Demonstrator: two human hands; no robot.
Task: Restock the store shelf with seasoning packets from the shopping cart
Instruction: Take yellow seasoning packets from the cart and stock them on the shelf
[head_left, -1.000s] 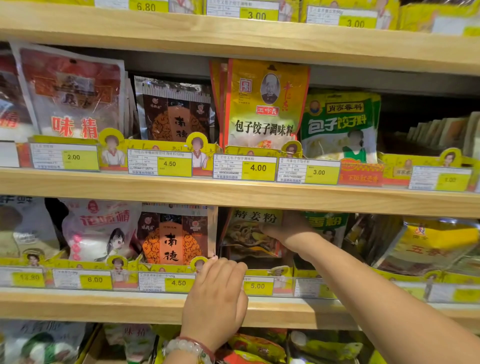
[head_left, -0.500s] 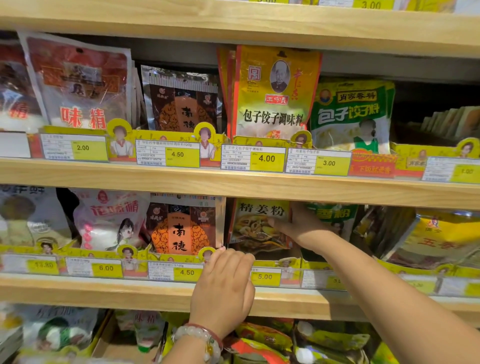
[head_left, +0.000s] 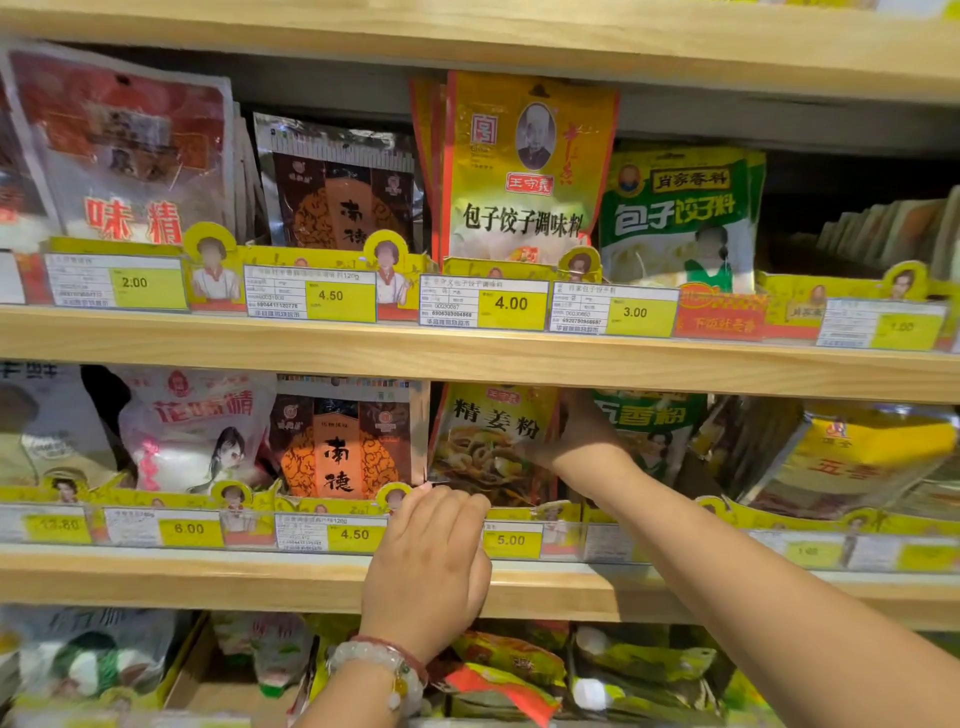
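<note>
A yellow ginger-powder seasoning packet (head_left: 488, 441) stands upright on the middle shelf (head_left: 260, 577), behind the 5.00 price tag (head_left: 511, 540). My right hand (head_left: 576, 441) reaches in from the lower right and pinches the packet's right edge, thumb on the front and fingers hidden behind. My left hand (head_left: 428, 561), a bead bracelet on its wrist, comes up from below. Its fingers curl over the yellow price rail (head_left: 332, 506) at the packet's lower left corner, and the fingertips are hidden. The shopping cart is out of view.
Neighbours on the middle shelf: a brown-orange packet (head_left: 337, 447) to the left, a green five-spice packet (head_left: 649, 421) to the right, leaning yellow packets (head_left: 857, 457) further right. The upper shelf (head_left: 467, 358) hangs close above. More bags (head_left: 509, 665) lie on the lowest shelf.
The view has drifted a little, so the shelves sit lower in frame. My right hand stays on the ginger packet and my left hand stays at the rail, fingers slightly higher over its edge.
</note>
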